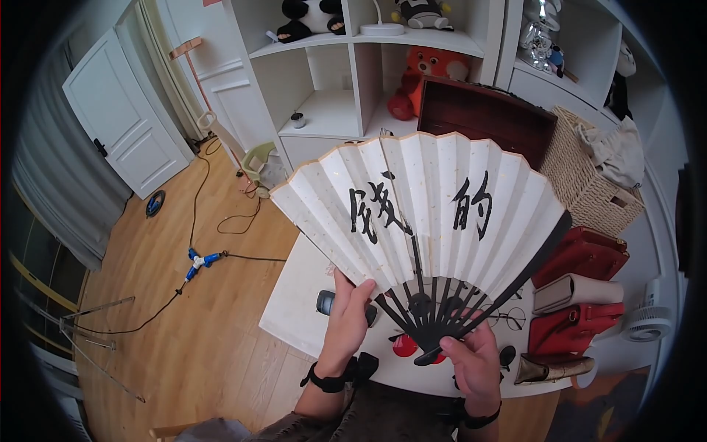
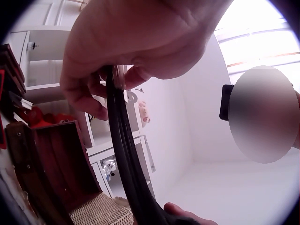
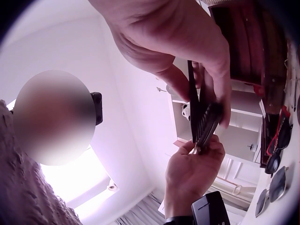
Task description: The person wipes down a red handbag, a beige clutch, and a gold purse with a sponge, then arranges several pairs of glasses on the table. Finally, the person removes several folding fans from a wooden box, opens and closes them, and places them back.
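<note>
A folding fan (image 1: 434,191) is spread wide in front of me, its pleated white paper bearing two large black brushed characters. Black ribs (image 1: 434,313) run down to the pivot at the bottom. My left hand (image 1: 346,324) pinches the fan's left edge, where paper meets ribs, between thumb and fingers. At the lower right, my right hand (image 1: 475,361) grips the ribs near the pivot, thumb on top. In the left wrist view the fan's dark sticks (image 2: 124,150) appear edge-on below the left hand (image 2: 136,37). Both hands hold the fan in the right wrist view.
Under the fan stands a white table (image 1: 291,302) with round glasses (image 1: 513,318), red sunglasses (image 1: 403,345) and several handbags (image 1: 563,328) along its right side. Behind are an open dark red chest (image 1: 479,114), a woven basket (image 1: 589,177) and white shelves (image 1: 324,110). Cables (image 1: 195,221) cross the floor.
</note>
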A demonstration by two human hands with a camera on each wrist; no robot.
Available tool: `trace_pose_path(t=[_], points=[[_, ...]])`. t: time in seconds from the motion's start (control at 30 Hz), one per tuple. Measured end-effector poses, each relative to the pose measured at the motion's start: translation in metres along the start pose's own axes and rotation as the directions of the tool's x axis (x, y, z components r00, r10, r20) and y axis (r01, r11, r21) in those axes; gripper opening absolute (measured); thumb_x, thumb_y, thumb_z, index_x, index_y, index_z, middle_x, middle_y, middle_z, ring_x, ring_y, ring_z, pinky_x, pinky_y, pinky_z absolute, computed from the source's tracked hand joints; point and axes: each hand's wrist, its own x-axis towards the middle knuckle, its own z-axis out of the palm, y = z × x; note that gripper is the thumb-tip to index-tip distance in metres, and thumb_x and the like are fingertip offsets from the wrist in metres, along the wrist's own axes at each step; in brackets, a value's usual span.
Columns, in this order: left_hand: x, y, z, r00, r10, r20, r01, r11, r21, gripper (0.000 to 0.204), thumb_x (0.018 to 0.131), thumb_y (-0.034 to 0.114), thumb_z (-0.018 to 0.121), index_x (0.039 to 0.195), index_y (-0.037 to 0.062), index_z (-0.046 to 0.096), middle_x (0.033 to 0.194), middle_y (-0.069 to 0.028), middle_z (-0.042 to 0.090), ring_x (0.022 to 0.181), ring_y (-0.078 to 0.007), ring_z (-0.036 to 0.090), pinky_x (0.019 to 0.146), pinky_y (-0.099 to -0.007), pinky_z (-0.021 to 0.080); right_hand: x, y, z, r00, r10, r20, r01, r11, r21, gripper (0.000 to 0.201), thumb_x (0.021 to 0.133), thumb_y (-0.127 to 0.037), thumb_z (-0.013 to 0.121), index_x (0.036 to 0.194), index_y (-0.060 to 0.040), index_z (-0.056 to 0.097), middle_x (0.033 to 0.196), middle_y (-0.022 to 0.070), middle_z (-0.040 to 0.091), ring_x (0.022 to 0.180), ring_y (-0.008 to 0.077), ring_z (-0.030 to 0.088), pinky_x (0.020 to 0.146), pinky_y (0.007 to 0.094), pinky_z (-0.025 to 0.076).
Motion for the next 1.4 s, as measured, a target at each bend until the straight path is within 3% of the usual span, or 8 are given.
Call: trace_pose_path(t=[0.3,0.37,0.57,0.7,0.77,0.97,1.17,1.4], points=[[0.002,0.0,-0.006,0.999,-0.005,0.048,0.005,1.0,0.004,0.057,0.094,0.01,0.038,0.147,0.0012,0.019,0.125,-0.0175,0.053,0.089,-0.0233,0.06,0.076,-0.0346,0.051,0.0,0.002,-0.003,0.999,0.021,0.027,-0.022,0.999,0.027,0.046,0.084,0.013,0.058,0.125,-0.0007,0.043,0.117,0.0134,0.059,0.104,0.02,0.063,0.091,0.0342,0.052],[0.003,-0.003,-0.007,0.999,-0.017,0.037,0.019,0.997,-0.074,0.059,0.099,0.012,0.045,0.149,0.0052,0.014,0.124,-0.0111,0.052,0.083,-0.0105,0.058,0.064,-0.0213,0.044,0.0,0.001,-0.003,0.999,0.033,0.04,-0.035,0.998,0.043,0.046,0.085,0.013,0.061,0.125,-0.0009,0.044,0.12,0.0118,0.059,0.109,0.019,0.062,0.097,0.0333,0.048],[0.001,0.007,0.005,0.998,0.034,0.061,-0.045,0.98,0.193,0.055,0.101,0.017,0.047,0.147,0.0032,0.02,0.12,-0.0123,0.056,0.086,-0.0119,0.059,0.071,-0.0266,0.052,0.0,0.002,-0.003,0.999,0.037,0.037,-0.038,0.999,0.022,0.047,0.084,0.013,0.061,0.126,-0.0009,0.044,0.119,0.0112,0.058,0.109,0.0188,0.061,0.097,0.0329,0.048],[0.005,-0.011,0.002,0.989,0.151,-0.001,-0.149,0.978,0.147,0.049,0.102,0.017,0.043,0.145,0.0024,0.024,0.116,-0.0126,0.057,0.081,-0.0144,0.06,0.073,-0.0289,0.052,0.0,0.001,-0.002,1.0,0.001,0.022,-0.001,1.0,0.017,0.046,0.083,0.014,0.058,0.125,-0.0004,0.044,0.115,0.013,0.06,0.105,0.0195,0.063,0.091,0.033,0.051],[0.002,0.0,0.0,0.992,-0.012,0.125,0.012,1.0,0.0,0.042,0.103,0.012,0.04,0.14,-0.0007,0.026,0.114,-0.0141,0.057,0.082,-0.017,0.061,0.078,-0.0307,0.051,0.0,-0.003,0.0,0.999,0.009,0.05,-0.01,0.999,0.034,0.046,0.084,0.014,0.059,0.125,0.0002,0.045,0.119,0.0122,0.059,0.109,0.0194,0.062,0.097,0.0335,0.049],[0.004,-0.002,0.003,0.996,0.016,0.089,-0.01,0.998,-0.067,0.043,0.103,0.015,0.04,0.14,-0.0003,0.025,0.113,-0.014,0.058,0.08,-0.0164,0.061,0.074,-0.0293,0.051,0.002,-0.006,0.001,0.996,0.064,0.06,-0.065,0.997,0.028,0.047,0.083,0.015,0.058,0.126,0.0011,0.044,0.118,0.012,0.059,0.11,0.0195,0.061,0.097,0.035,0.049],[0.006,0.0,0.011,0.994,0.052,0.092,-0.072,0.971,0.226,0.051,0.103,0.018,0.048,0.142,0.0,0.021,0.111,-0.0122,0.058,0.083,-0.015,0.06,0.066,-0.028,0.052,0.001,-0.004,0.002,0.999,0.028,0.022,-0.027,0.999,-0.048,0.05,0.08,0.017,0.06,0.123,-0.0023,0.043,0.119,0.0094,0.054,0.108,0.0189,0.06,0.093,0.0342,0.05],[0.006,-0.008,0.002,0.979,-0.019,0.205,0.012,0.999,0.033,0.038,0.103,0.013,0.041,0.137,-0.0008,0.03,0.107,-0.0119,0.059,0.083,-0.0153,0.06,0.076,-0.0283,0.05,0.001,-0.005,0.0,0.997,0.055,0.045,-0.053,0.997,-0.047,0.046,0.082,0.014,0.061,0.123,-0.0003,0.045,0.116,0.01,0.057,0.107,0.018,0.061,0.093,0.0331,0.05]])
